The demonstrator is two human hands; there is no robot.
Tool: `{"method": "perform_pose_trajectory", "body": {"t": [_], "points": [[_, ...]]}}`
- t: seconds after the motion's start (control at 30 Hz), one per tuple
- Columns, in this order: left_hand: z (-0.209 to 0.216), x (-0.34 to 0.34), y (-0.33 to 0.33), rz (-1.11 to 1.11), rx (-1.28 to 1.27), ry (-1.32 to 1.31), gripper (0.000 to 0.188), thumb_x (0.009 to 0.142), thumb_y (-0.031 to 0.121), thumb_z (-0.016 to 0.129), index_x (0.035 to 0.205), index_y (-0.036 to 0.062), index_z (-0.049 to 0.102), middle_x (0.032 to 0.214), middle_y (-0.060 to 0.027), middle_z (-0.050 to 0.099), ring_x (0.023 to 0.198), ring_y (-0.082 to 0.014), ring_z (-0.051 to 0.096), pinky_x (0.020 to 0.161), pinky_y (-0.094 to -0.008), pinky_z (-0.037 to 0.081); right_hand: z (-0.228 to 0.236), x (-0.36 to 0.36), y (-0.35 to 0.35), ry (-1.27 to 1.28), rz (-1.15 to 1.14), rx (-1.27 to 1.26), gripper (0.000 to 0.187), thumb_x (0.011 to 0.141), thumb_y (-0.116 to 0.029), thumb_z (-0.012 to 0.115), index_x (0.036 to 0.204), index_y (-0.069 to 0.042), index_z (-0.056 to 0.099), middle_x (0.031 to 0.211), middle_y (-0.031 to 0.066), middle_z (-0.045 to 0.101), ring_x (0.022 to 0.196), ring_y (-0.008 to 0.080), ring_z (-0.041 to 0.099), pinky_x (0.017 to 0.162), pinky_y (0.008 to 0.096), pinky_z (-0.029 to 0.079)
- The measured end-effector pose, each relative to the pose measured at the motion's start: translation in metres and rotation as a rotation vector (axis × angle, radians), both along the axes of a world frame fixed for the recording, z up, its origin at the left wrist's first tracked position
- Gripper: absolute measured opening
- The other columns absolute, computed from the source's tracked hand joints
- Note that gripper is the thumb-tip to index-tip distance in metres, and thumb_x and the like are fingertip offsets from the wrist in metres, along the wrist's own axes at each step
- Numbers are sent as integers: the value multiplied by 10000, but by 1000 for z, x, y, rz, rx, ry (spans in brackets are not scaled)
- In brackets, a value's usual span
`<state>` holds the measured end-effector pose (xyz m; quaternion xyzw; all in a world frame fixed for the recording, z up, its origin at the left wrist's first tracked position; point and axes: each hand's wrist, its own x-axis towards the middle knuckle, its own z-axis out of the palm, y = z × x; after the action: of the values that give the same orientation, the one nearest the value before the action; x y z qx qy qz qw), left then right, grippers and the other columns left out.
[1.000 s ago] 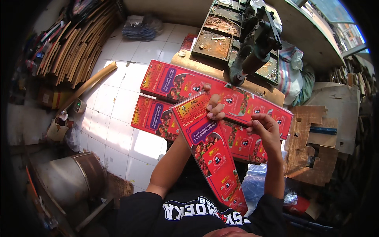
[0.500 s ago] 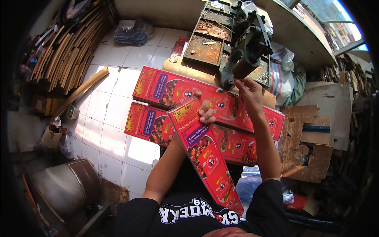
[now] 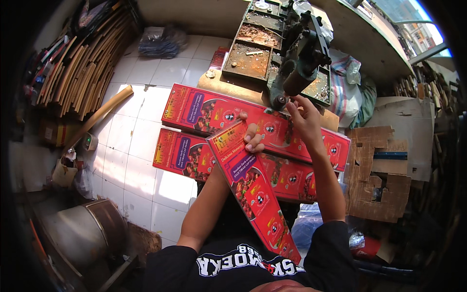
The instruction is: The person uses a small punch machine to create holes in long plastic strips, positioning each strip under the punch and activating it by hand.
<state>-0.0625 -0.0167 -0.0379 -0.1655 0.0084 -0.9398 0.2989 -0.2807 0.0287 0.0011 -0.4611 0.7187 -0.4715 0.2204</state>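
My left hand [image 3: 251,137] is closed around the upper end of a long red printed strip [image 3: 258,194], which slants down toward my chest. It looks like a stiff, flat sign with food pictures and a purple label. My right hand [image 3: 306,119] is beside the lower die [image 3: 279,100] of a dark hand press [image 3: 299,78], thumb and fingertips drawn together. Whatever they pinch, if anything, is too small to make out. Beneath both hands lie two stacks of matching red strips, a far stack [image 3: 189,112] and a near stack [image 3: 182,153].
A tray with compartments [image 3: 248,61] holding small loose bits adjoins the press. Cut cardboard [image 3: 362,170] leans at the right, and a striped sack [image 3: 343,90] sits behind. Stacked boards [image 3: 73,73], a cardboard tube [image 3: 104,112] and a metal drum [image 3: 82,228] are on the left.
My right hand's fingers have shifted slightly beside the lower die. The left hand keeps its hold on the red strip, and the stacks stay in place.
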Motion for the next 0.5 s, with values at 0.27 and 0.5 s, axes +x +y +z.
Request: {"method": "perform_pose_trajectory", "body": {"t": [0.27,0.5], "points": [[41,15,-4,129,-246,-422,267,1023,204,522,1273,138,457,917,-78,584,801,-196,636,718,-350,530,56,23,144,-654,553,259,669,961,-510,591,1393,-5,507,1112,109,670,932,149,660,805,297,540],[72,-8,-2,226,-512,-949,230,1022,108,531,1235,78,451,978,-108,684,821,-152,690,707,-323,594,89,40,234,-551,384,367,789,871,-194,778,1474,12,315,1198,188,657,1120,235,644,974,374,484]]}}
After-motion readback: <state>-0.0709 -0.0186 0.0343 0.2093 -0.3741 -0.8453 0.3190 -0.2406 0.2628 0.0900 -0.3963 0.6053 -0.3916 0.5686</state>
